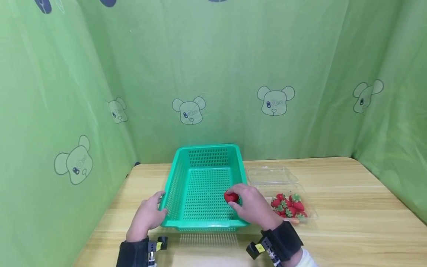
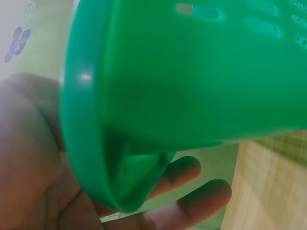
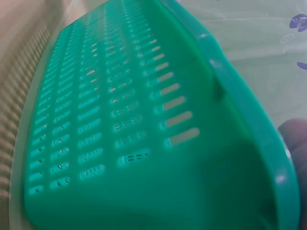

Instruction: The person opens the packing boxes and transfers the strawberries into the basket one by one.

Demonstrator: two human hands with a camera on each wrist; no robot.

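A green plastic basket (image 1: pixel 205 223) with slotted walls stands on the table. At its near left corner my left hand (image 1: pixel 149 214) holds the rim, and in the left wrist view its fingers (image 2: pixel 207 200) reach under the rim's outside. My right hand (image 1: pixel 251 204) pinches a red strawberry (image 1: pixel 231 197) between thumb and fingers, over the right side of the basket. The right wrist view is mostly filled by the basket wall (image 3: pixel 211 177), with only a sliver of the hand (image 3: pixel 295 139) at the edge; the strawberry is out of sight there.
Right of the basket lies a clear plastic box (image 1: pixel 308 207) holding several strawberries (image 1: pixel 288 207), its lid (image 1: pixel 267 175) folded open toward the back. A green curtain (image 1: pixel 220 74) encloses the wooden table (image 1: pixel 350 207) at the back and sides.
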